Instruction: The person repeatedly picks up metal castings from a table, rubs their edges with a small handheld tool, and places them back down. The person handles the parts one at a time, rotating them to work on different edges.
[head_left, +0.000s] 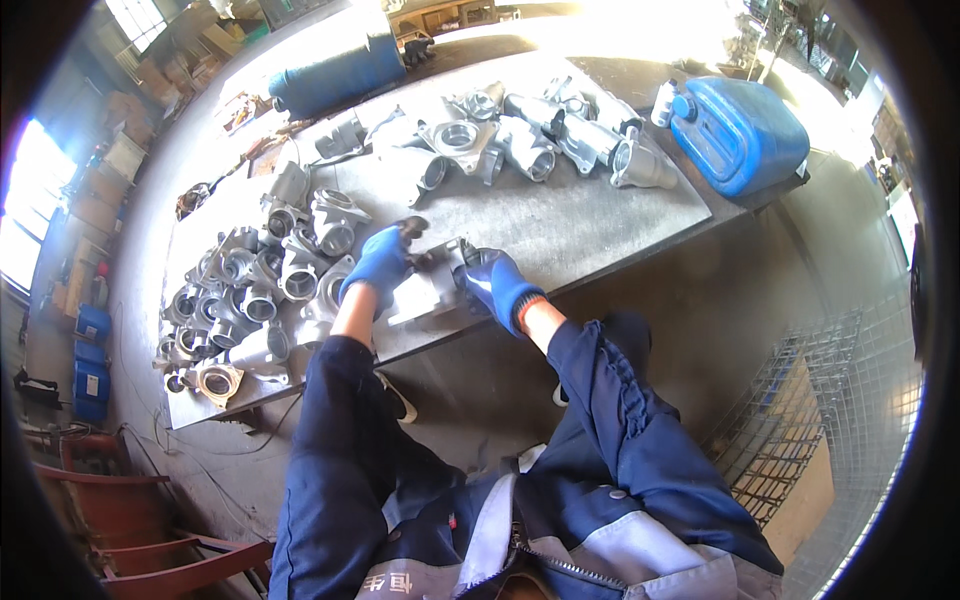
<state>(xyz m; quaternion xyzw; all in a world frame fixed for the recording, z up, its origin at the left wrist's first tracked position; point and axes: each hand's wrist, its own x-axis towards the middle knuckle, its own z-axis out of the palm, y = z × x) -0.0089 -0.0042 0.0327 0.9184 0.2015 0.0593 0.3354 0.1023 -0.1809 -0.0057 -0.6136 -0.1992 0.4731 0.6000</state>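
Jacket (590, 545) foremost, right hand (497, 285) grips a likely heavy, stiff pipe (447, 274) by its handiest end, left hand (379, 263) a dark object (411, 229).

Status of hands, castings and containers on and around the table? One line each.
Near casting: on table, by both hands
Left hand: blue-gloved, grip unclear
Right hand: blue-gloved, at casting's right end, grip unclear
Left castings: crowded together, openings facing various ways
Far castings: grouped, unheld
Blue jerrycan: capped
Blue drum: lying on its side
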